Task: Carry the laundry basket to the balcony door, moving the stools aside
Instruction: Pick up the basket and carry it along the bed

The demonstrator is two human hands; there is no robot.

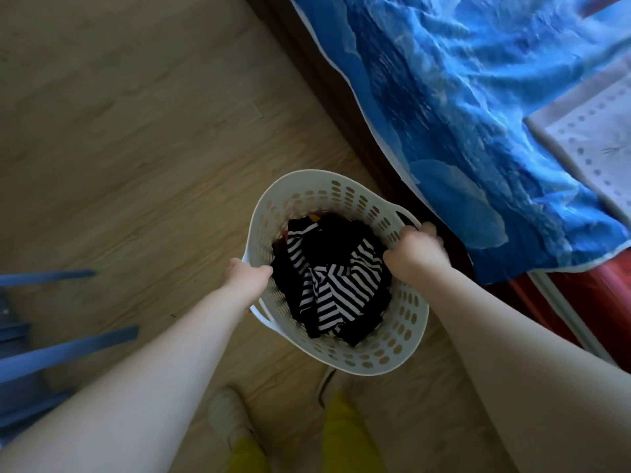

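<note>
A white perforated laundry basket (327, 196) hangs in front of me above the wooden floor, filled with dark and black-and-white striped clothes (336, 285). My left hand (246, 273) grips the basket's left rim handle. Gripping the right rim handle is my right hand (415, 249). A blue stool (41, 349) shows only partly at the left edge, its legs blurred, apart from the basket.
A bed with a blue patterned cover (478, 131) runs along the right, its dark wooden frame (341, 107) close to the basket. A white dotted cloth (594, 145) lies on the bed. Wooden floor (119, 148) stretches ahead on the left. My feet and yellow trousers (341, 435) are below.
</note>
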